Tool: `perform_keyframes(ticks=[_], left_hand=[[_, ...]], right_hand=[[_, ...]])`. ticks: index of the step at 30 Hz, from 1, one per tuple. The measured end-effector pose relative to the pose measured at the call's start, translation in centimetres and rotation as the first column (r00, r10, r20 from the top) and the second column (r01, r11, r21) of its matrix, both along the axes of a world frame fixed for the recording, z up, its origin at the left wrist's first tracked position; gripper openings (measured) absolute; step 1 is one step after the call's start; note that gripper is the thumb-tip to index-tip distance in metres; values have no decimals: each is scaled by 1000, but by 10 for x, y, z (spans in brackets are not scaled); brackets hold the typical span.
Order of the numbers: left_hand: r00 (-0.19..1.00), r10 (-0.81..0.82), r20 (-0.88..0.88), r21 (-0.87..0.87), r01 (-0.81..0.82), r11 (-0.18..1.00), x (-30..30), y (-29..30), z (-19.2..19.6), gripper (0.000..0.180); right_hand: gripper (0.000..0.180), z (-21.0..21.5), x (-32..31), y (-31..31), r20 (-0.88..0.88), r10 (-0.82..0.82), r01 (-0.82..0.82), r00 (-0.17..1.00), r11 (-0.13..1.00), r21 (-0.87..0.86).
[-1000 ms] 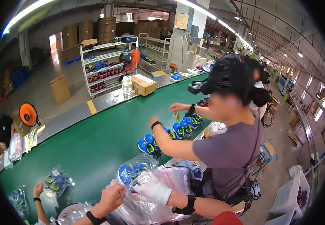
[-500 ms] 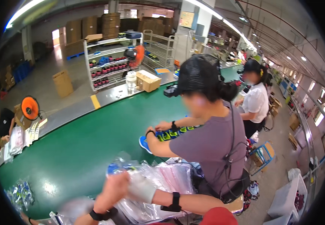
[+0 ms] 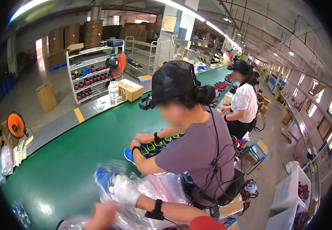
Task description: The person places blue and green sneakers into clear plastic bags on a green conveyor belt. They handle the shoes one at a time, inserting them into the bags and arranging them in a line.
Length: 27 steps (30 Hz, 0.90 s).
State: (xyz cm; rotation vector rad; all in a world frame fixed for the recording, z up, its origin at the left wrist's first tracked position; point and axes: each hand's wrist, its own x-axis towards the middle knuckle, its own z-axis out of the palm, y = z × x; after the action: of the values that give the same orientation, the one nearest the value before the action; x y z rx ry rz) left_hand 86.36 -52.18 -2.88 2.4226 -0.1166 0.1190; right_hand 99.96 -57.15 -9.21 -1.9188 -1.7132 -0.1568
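Note:
My right hand (image 3: 124,191), in a white glove with a black wrist strap, grips a clear plastic bag (image 3: 162,188) at the near edge of the green conveyor table (image 3: 70,168). A blue shoe (image 3: 104,178) shows through the bag just left of the glove. My left hand (image 3: 103,215) is bare and blurred, lower down, holding the bag's underside among crinkled plastic. Right beside me a co-worker in a grey shirt and black cap (image 3: 196,149) has both hands on a row of blue shoes (image 3: 150,147).
A second person in a white shirt (image 3: 244,101) sits farther along the table. White racks with shoes (image 3: 93,74), cardboard boxes (image 3: 129,89) and an orange fan (image 3: 16,124) stand beyond the table. White bins (image 3: 288,191) sit on the floor at right.
The view has swung right and closer to the co-worker. My hands and the bag with the blue shoe have shifted right along the table edge; the co-worker has leaned lower over the shoes.

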Motion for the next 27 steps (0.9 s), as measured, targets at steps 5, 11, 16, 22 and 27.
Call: perform_keyframes(ticks=[5, 11, 16, 22, 27], left_hand=[[923, 237, 304, -69, -226, 972, 9, 13, 11, 11], [913, 340, 224, 236, -389, 890, -27, 72, 42, 14], [748, 619, 240, 502, -641, 580, -62, 122, 6, 41], [810, 559, -178, -61, -576, 815, -57, 56, -21, 32], [775, 253, -579, -517, -589, 621, 35, -38, -57, 17]], right_hand=[[40, 39, -9, 47, -24, 73, -77, 997, 949, -305], [42, 73, -15, 105, -4, 1, -1, 1000, 995, -100], [36, -29, -66, 147, -204, 30, -35, 979, 999, -23], [19, 20, -57, -21, -487, 147, -274, 861, 940, -201], [21, 43, -20, -148, -494, -320, 155, 808, 925, -346]])
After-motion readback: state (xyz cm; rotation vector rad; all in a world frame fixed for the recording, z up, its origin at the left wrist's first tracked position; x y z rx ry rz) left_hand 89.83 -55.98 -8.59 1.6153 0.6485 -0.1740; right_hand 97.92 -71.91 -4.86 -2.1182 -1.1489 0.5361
